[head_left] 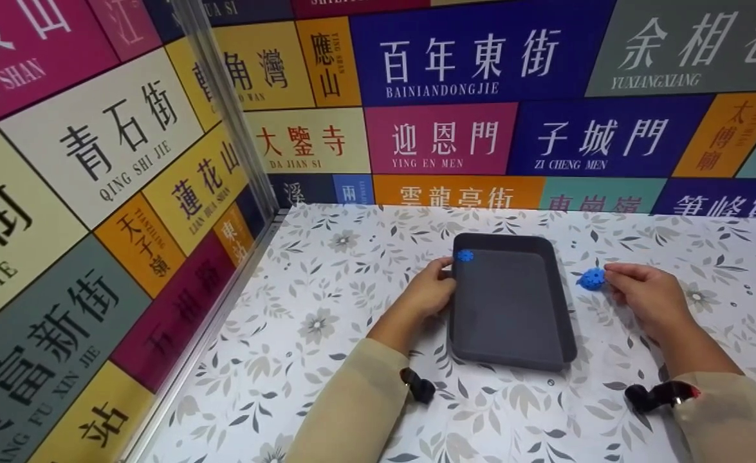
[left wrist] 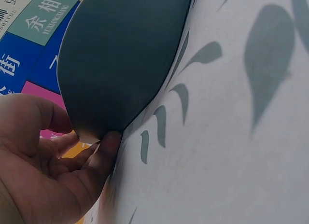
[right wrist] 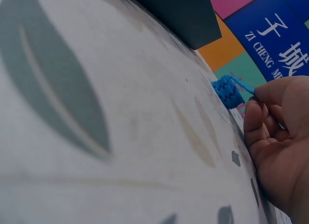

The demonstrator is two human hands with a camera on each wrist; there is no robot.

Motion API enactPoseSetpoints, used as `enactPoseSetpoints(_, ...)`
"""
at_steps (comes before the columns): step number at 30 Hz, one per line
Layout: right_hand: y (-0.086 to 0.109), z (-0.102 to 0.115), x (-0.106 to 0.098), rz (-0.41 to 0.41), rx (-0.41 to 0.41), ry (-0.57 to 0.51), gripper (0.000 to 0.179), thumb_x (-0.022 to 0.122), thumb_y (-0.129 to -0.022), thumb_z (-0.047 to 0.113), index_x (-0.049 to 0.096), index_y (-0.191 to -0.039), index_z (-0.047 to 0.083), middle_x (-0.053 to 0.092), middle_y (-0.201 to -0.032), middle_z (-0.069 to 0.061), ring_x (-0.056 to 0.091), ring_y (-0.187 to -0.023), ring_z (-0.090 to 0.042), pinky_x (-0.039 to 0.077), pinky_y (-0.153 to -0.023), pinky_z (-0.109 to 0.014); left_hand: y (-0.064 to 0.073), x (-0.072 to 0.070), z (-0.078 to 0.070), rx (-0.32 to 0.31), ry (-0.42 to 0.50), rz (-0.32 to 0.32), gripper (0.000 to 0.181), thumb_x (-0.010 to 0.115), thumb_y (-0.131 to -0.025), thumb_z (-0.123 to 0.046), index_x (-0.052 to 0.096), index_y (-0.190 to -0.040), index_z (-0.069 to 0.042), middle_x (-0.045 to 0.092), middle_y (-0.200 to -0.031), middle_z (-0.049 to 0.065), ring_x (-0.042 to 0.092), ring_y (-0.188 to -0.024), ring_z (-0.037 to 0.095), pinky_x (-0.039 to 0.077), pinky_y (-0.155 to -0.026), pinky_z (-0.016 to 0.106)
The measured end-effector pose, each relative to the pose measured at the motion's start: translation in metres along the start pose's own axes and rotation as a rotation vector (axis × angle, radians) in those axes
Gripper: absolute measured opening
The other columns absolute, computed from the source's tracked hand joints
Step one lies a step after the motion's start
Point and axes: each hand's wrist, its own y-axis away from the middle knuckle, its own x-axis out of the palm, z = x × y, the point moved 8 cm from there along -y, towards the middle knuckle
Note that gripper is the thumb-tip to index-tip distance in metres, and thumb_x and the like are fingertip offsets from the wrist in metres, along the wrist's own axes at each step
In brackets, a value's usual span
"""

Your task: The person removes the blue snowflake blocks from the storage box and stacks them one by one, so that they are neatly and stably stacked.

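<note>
A dark grey rectangular tray (head_left: 513,308) lies on the table. My left hand (head_left: 430,288) is at its left side; in the left wrist view the thumb and fingers (left wrist: 110,144) pinch the tray's edge. Inside the tray, in its far left corner, sits a small blue snowflake-shaped disc (head_left: 465,255). To the right of the tray, my right hand (head_left: 651,292) pinches a thin blue strand (right wrist: 243,85) between thumb and index finger. That strand leads to a small bundle of blue toothed discs (right wrist: 227,92) close to the tabletop; whether it touches the table I cannot tell.
The table is covered with a white leaf-and-flower cloth (head_left: 316,325). Behind it stands a wall of coloured street-name panels (head_left: 442,138), and another such panelled wall (head_left: 120,212) runs along the left. Dark wrist-worn devices (head_left: 421,389) sit on both sleeves.
</note>
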Motion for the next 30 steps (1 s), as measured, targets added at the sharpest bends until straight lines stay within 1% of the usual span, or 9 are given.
enactPoseSetpoints(3,0.000,0.000,0.001,0.003,-0.001,0.010,0.049,0.072,-0.102,0.041,0.069,-0.137,0.008,0.071,-0.088,0.024,0.065,-0.081,-0.002,0.058,-0.072,-0.019,0.000,0.000,0.002,-0.011,0.012,-0.004,0.058,0.056,-0.097,-0.017,0.056,-0.155,-0.018,0.069,-0.146,0.009,0.065,-0.129,0.022,0.053,-0.109,0.039)
enactPoseSetpoints(7,0.000,0.000,0.002,0.001,0.005,-0.015,0.049,0.072,-0.102,0.037,0.066,-0.139,0.005,0.072,-0.089,0.024,0.065,-0.081,-0.001,0.058,-0.071,-0.019,0.000,0.000,0.004,-0.030,0.045,-0.015,0.057,0.057,-0.098,-0.016,0.057,-0.154,-0.019,0.070,-0.146,0.008,0.066,-0.126,0.021,0.054,-0.107,0.039)
enactPoseSetpoints(12,0.003,0.005,0.005,-0.015,0.031,-0.060,0.045,0.071,-0.102,0.039,0.068,-0.138,0.011,0.071,-0.093,0.023,0.063,-0.084,-0.004,0.057,-0.070,-0.019,0.000,0.000,0.004,-0.038,0.054,-0.018,0.057,0.057,-0.098,-0.016,0.057,-0.155,-0.018,0.070,-0.145,0.008,0.066,-0.125,0.021,0.054,-0.107,0.039)
enactPoseSetpoints(14,0.007,0.011,0.009,-0.018,0.021,-0.126,0.038,0.073,-0.102,0.037,0.072,-0.133,0.014,0.072,-0.092,0.019,0.063,-0.082,-0.005,0.057,-0.069,-0.018,-0.001,0.000,0.004,-0.035,0.046,-0.016,0.057,0.057,-0.098,-0.016,0.057,-0.154,-0.018,0.070,-0.145,0.008,0.066,-0.125,0.021,0.054,-0.108,0.039)
enactPoseSetpoints(17,0.016,0.029,0.021,0.004,-0.036,-0.241,0.021,0.076,-0.101,0.030,0.079,-0.118,0.019,0.074,-0.087,0.014,0.063,-0.076,-0.005,0.056,-0.064,-0.019,-0.001,0.000,0.004,-0.029,0.031,-0.012,0.056,0.057,-0.097,-0.016,0.057,-0.154,-0.018,0.070,-0.145,0.008,0.066,-0.126,0.020,0.053,-0.109,0.039)
enactPoseSetpoints(20,0.028,0.049,0.040,0.060,-0.108,-0.341,0.010,0.079,-0.098,0.022,0.082,-0.108,0.019,0.074,-0.084,0.010,0.064,-0.071,-0.006,0.056,-0.061,-0.019,-0.001,0.000,0.003,-0.023,0.013,-0.008,0.057,0.057,-0.097,-0.017,0.057,-0.154,-0.018,0.070,-0.146,0.008,0.066,-0.126,0.021,0.054,-0.108,0.039)
enactPoseSetpoints(22,0.036,0.060,0.052,0.092,-0.141,-0.362,0.011,0.080,-0.097,0.020,0.083,-0.107,0.016,0.075,-0.086,0.010,0.063,-0.071,-0.006,0.056,-0.062,-0.019,-0.001,0.000,0.002,-0.021,-0.004,-0.005,0.057,0.057,-0.098,-0.017,0.057,-0.155,-0.018,0.069,-0.146,0.008,0.066,-0.127,0.021,0.053,-0.108,0.039)
enactPoseSetpoints(25,0.046,0.070,0.066,0.130,-0.150,-0.370,0.016,0.079,-0.098,0.020,0.081,-0.111,0.012,0.075,-0.090,0.009,0.063,-0.074,-0.008,0.057,-0.064,-0.020,-0.001,0.000,0.001,-0.018,-0.019,-0.005,0.057,0.057,-0.098,-0.018,0.056,-0.155,-0.019,0.069,-0.147,0.008,0.065,-0.129,0.021,0.053,-0.109,0.039)
enactPoseSetpoints(30,0.055,0.079,0.078,0.163,-0.154,-0.341,0.013,0.077,-0.100,0.022,0.081,-0.111,0.016,0.074,-0.090,0.011,0.061,-0.075,-0.009,0.057,-0.066,-0.020,-0.001,0.000,0.000,-0.012,-0.018,-0.003,0.057,0.056,-0.098,-0.017,0.056,-0.155,-0.018,0.068,-0.147,0.009,0.064,-0.130,0.022,0.052,-0.111,0.040)
